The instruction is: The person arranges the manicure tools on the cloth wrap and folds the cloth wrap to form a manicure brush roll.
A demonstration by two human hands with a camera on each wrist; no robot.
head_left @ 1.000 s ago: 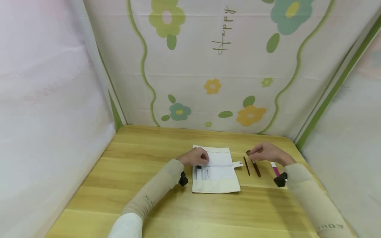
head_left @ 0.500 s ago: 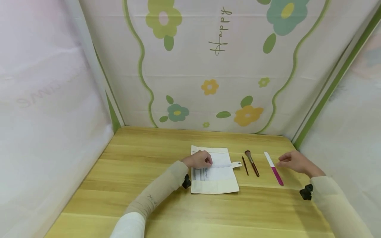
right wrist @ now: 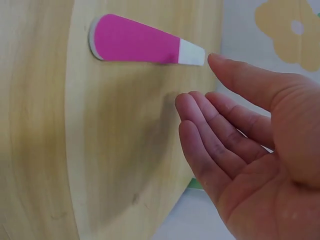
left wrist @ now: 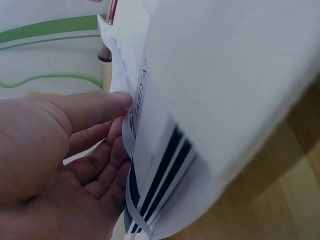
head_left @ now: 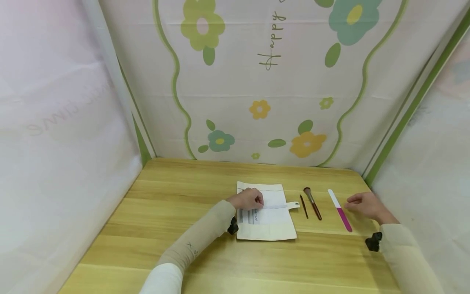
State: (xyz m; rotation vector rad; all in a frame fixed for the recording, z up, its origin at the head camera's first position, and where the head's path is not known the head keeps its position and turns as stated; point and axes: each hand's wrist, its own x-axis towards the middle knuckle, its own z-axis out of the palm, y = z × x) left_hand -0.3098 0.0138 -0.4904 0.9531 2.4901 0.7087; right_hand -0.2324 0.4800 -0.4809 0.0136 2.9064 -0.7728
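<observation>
A white fold-out case (head_left: 268, 232) with a snap strap lies spread on the table, printed lettering inside. My left hand (head_left: 249, 199) is at its left side; in the left wrist view, the thumb and fingers pinch the edge of its inner flap (left wrist: 145, 100). Slim dark-and-white striped items (left wrist: 167, 165) show in the case there. My right hand (head_left: 366, 204) hovers, fingers loosely bent and holding nothing, just right of a magenta-and-white nail file (head_left: 340, 212). In the right wrist view the nail file (right wrist: 137, 41) lies flat, apart from the fingertips.
Between case and nail file lie a makeup brush (head_left: 313, 204) and a thin dark pencil-like stick (head_left: 304, 206). All rest on a wooden table (head_left: 176, 183). Printed fabric walls (head_left: 227, 81) stand at its back and sides.
My right hand has moved right, from over the makeup brush to beside the nail file, which now shows whole. My left hand has stayed at the case, shifting slightly right.
</observation>
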